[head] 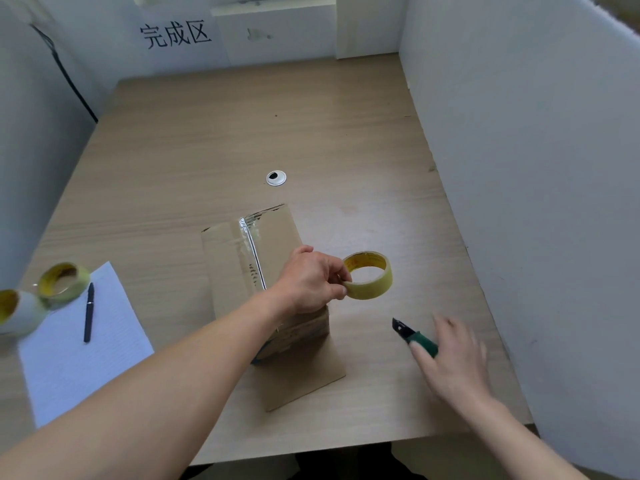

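A brown cardboard box lies on the wooden table, a strip of shiny clear tape running along its top seam. My left hand reaches across the box and pinches a yellowish roll of tape by its rim, just right of the box. A green-handled utility knife with its black blade end out lies on the table to the right. My right hand is blurred, fingers extended over the knife's handle; whether it touches the knife is unclear.
A white lined sheet with a black pen lies at the left, beside two more tape rolls. A round cable grommet sits mid-table. White partition walls close in the left, back and right sides.
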The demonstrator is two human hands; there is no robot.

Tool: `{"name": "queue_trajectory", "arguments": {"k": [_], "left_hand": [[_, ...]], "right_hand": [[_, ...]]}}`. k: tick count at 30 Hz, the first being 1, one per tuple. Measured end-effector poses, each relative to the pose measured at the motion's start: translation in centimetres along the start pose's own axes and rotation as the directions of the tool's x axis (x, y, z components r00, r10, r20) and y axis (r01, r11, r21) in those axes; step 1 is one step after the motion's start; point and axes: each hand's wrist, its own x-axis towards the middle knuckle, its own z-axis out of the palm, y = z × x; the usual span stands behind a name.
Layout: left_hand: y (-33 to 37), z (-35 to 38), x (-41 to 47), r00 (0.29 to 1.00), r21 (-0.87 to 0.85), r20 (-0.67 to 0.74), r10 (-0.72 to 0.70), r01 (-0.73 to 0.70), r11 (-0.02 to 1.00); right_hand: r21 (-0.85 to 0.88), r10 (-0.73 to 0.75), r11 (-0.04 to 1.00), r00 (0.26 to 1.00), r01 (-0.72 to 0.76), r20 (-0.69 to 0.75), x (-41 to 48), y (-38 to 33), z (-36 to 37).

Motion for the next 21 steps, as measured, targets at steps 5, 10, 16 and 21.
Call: {"name": "queue_trajectory", "arguments": {"k": [5, 10, 16, 21], "left_hand": [[0.1, 0.1, 0.1, 1.0, 0.026, 0.005, 0.024, -0.024, 0.999], [-0.2, 0.0, -0.4, 0.999, 0.047, 0.016, 0.049, -0.05, 0.998], [-0.4, -0.1, -0.7, 0.991, 0.13, 0.061, 0.123, -0.13, 0.983], [-1.8, -0.2, -1.5, 0.972, 0.304, 0.115, 0.207, -0.233, 0.924]], "right_hand": [[0.095, -0.511, 0.81, 0.776, 0.578, -0.369, 2.8, -8.0, -5.6], [0.101, -0.529, 0.848, 0.843, 0.52, 0.099, 5.0, -12.2, -6.5], [0.226, -0.427, 0.899, 0.867, 0.376, 0.258, 6.2, -12.5, -5.5], [0.065, -0.287, 0.957, 0.898, 0.281, 0.333, 7.6, -13.0, -4.3]]}}
